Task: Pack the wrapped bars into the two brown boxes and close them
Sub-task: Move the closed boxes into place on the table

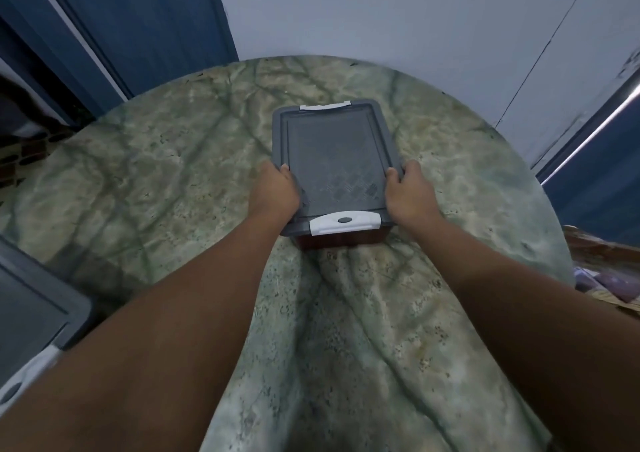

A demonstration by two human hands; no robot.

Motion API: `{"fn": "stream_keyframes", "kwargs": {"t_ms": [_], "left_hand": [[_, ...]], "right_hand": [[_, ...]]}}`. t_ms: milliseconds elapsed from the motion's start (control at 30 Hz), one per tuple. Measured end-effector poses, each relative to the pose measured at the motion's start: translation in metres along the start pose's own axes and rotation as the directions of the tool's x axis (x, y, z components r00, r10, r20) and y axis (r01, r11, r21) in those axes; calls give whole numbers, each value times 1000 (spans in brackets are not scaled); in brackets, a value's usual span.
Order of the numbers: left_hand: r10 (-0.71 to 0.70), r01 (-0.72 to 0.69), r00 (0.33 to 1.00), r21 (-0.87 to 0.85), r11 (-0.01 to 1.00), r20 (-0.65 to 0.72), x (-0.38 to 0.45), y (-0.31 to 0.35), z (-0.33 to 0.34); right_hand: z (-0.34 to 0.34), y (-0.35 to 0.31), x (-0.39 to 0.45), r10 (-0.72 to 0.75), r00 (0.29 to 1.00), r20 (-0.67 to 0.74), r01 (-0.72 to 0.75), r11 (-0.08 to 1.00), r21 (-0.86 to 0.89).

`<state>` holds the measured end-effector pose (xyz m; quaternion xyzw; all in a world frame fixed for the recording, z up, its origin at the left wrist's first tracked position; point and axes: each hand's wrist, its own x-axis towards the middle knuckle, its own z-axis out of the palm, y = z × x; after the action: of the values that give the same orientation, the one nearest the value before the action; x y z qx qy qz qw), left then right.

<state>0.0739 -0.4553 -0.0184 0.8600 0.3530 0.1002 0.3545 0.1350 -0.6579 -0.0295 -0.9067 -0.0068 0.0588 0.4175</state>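
- Your left hand and right hand grip the two long edges of the grey lid on the brown box at the middle of the round table; the fingers curl over the lid's rim on each side, and only a strip of the brown wall shows under the near edge.
- The lid sits flat, and the near white latch lies down over its edge; the far white latch shows at the opposite end. Judged from this, the box is closed or all but closed.
- A second grey lid with a white latch peeks in well to the left of the box, near the table's edge; you cannot tell if it is fastened.
- No wrapped bars are in view, so packing looks finished.
- The lid is moulded plastic, rectangular with rounded corners and a diamond-patterned centre; the table is smooth, green-veined stone.
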Motion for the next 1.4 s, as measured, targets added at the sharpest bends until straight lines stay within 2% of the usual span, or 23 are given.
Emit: {"fn": "stream_keyframes", "kwargs": {"t_ms": [167,333,433,500,600,667,767,1000,1133,1267,1333,1400], "left_hand": [[-7,7,1000,11,1000,12,-4,1,-4],[-20,19,1000,-20,1000,-16,-19,-3,-13],[23,-23,996,-1,1000,-85,-35,-18,-21],[36,-35,990,9,999,-134,-48,-32,-33],[26,-23,984,20,1000,-176,-68,-55,-62],[10,-5,977,25,1000,-212,-81,-73,-87],[-60,65,957,9,998,-285,-100,-98,-128],[-148,128,851,-75,989,-505,-139,-171,-212],[-218,188,794,-112,976,-567,-153,-210,-246],[-232,285,713,-29,958,-661,-168,-249,-277],[-298,390,663,-23,921,-687,-175,-266,-287],[-427,502,616,-88,860,-662,-181,-279,-293]], "right_hand": [[1,1,-3,1,1000,-29,-2,1000,-27],[-6,-8,-15,-25,995,-94,9,986,-167],[-7,-18,-30,-199,959,-203,124,935,-333],[0,-29,-47,-348,914,-210,261,899,-352],[23,-53,-70,-450,886,-115,412,876,-251],[44,-71,-87,-496,869,-4,490,859,-146],[79,-99,-115,-576,801,162,587,810,-20],[157,-161,-192,-597,702,389,582,795,170],[196,-187,-222,-596,657,461,585,789,186],[230,-206,-241,-585,647,489,590,790,164],[240,-214,-249,-563,647,515,587,798,134],[248,-220,-256,-539,642,544,595,799,89]]}}
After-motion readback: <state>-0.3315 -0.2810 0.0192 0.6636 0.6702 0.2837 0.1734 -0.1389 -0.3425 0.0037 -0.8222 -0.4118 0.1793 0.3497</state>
